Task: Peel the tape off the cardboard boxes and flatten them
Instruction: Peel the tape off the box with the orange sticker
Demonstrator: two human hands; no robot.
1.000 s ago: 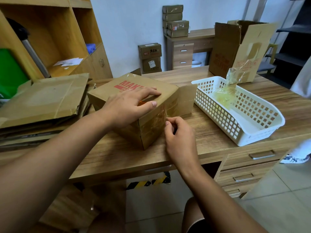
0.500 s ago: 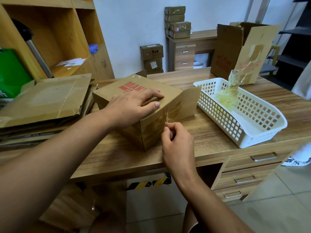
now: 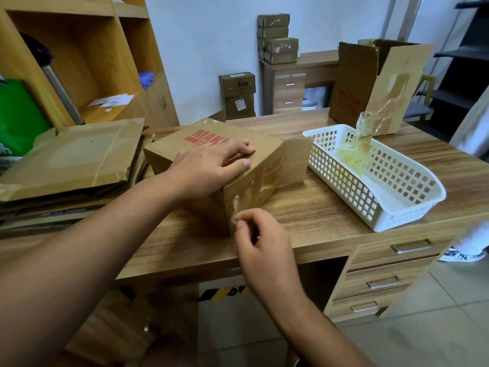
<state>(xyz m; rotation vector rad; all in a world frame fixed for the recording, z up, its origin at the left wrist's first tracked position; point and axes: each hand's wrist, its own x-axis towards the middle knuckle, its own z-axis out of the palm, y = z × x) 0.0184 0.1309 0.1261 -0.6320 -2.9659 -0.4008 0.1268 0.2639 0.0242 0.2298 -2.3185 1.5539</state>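
On the wooden desk [image 3: 304, 215] a cardboard box [image 3: 169, 152] sits near the front edge, with the left hand [image 3: 211, 165] lying flat and relaxed on its top. The right hand [image 3: 262, 242] pinches clear tape [image 3: 235, 206] at the box's near corner. Flattened cardboard [image 3: 79, 154] lies to the left and a white basket [image 3: 397, 207] to the right.

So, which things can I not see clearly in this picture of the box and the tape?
Head view:
1) The red print on the cardboard box: its end is covered by the left hand.
2) The tape strip pinched by the right hand: clear and blurred, so its peeled length is uncertain.
3) Inside of the box: hidden by its closed top.
4) The tape wad in the white basket: crumpled, pieces cannot be counted.
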